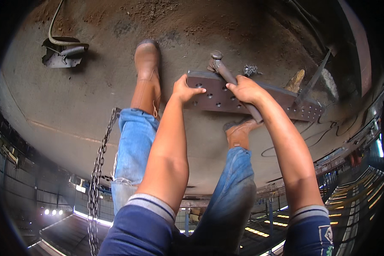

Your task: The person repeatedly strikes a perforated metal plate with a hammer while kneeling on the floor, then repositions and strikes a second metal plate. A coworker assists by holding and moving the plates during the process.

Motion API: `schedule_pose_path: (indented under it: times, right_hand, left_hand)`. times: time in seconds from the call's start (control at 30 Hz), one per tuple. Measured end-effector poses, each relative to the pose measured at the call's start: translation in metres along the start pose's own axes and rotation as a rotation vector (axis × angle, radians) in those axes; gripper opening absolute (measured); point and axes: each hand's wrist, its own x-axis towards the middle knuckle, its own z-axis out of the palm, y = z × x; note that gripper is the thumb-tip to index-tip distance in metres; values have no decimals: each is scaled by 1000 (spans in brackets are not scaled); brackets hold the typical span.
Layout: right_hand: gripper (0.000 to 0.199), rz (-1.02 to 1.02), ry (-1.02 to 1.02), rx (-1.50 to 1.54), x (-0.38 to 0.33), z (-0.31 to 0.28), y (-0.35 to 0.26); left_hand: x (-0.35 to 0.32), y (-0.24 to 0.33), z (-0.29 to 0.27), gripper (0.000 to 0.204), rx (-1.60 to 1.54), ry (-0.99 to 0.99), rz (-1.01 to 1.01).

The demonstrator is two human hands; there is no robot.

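A long brown steel beam (pixel 207 101) with rows of drilled holes runs from the middle toward the right, over the floor. My left hand (pixel 184 91) grips its left end, the thumb on the holed face and the other fingers mostly out of sight. In my right hand (pixel 247 90) is a hammer (pixel 224 72), held by its thick shaft. The hammer lies slantwise across the beam, its head beyond the far edge and its handle end past the near edge. That hand also rests against the beam's upper edge.
My boots (pixel 148 59) stand on either side, the right one close to the beam. A chain (pixel 99 164) hangs at left. A bent metal piece (pixel 63 59) with a hose lies far left. Beyond the beam are a spiky metal bit (pixel 251 69) and a brownish chunk (pixel 295 81).
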Motion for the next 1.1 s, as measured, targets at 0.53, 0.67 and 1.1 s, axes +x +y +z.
schedule_pose_path:
  times: [0.53, 0.67, 1.1]
  right_hand:
    - [47, -96, 120, -59, -18, -3, -18]
    - [53, -33, 29, 31, -2, -13, 3]
    - [38, -224, 733, 21, -23, -1, -26]
  left_hand:
    - [-5, 3, 1, 78, -3, 19, -58]
    - [-4, -4, 2, 79, -19, 29, 25]
    - [-1, -3, 1, 81, 72, 43, -21]
